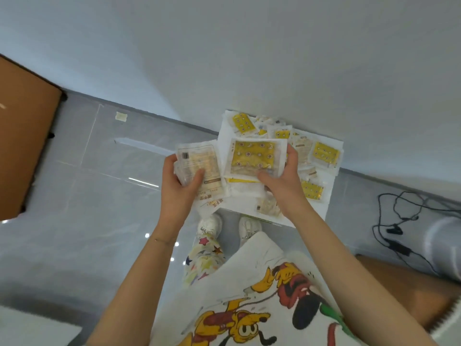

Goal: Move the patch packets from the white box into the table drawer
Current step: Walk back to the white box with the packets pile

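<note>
Left hand: fingers curled round a stack of packets, thumb pressed on top, printed side facing us. Right hand: grips a single packet, thumb on its lower edge, fingers wrapped over its right edge, yellow dotted patch side up. We see both loads held above the white box, just beside each other; we can't tell whether their edges touch.

The white box sits on the grey tiled floor against the wall, just ahead of the person's white shoes. Inside it are many loose packets lying flat and overlapping, some yellow side up, some printed side up, mostly toward the back and right.

A brown panel with a dark edge is at far left, well apart from the box. Black cables lie on the floor at right.
</note>
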The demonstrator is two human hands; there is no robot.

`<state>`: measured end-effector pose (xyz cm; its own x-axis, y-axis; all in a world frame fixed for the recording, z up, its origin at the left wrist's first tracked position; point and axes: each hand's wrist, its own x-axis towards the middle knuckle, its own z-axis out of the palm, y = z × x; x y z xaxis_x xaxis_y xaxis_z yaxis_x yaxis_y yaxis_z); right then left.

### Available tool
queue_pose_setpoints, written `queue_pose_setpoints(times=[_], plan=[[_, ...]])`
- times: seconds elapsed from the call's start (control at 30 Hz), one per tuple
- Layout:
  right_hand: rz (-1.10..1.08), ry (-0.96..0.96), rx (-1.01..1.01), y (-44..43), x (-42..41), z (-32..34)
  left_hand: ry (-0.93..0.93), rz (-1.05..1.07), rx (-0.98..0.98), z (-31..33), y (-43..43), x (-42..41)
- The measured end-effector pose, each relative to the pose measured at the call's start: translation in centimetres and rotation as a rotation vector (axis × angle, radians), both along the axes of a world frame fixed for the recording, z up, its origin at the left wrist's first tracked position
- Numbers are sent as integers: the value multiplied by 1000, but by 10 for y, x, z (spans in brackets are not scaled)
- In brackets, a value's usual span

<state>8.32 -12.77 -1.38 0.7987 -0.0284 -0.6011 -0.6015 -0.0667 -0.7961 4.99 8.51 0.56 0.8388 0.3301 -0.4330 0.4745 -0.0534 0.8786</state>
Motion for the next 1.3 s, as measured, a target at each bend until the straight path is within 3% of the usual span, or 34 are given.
queue_pose_setpoints(times=[0.43,0.67,0.97,1.3], plan=[[345,-119,43,137,-12,105,-43,420,55,89,107,-97],[539,-151,57,237,-35,125,-62,570,42,103,195,-164],[728,-50,112,374,-81,146,-75,783,47,115,309,-266],[957,-86,152,500,-105,154,-79,1067,45,115,367,-324]])
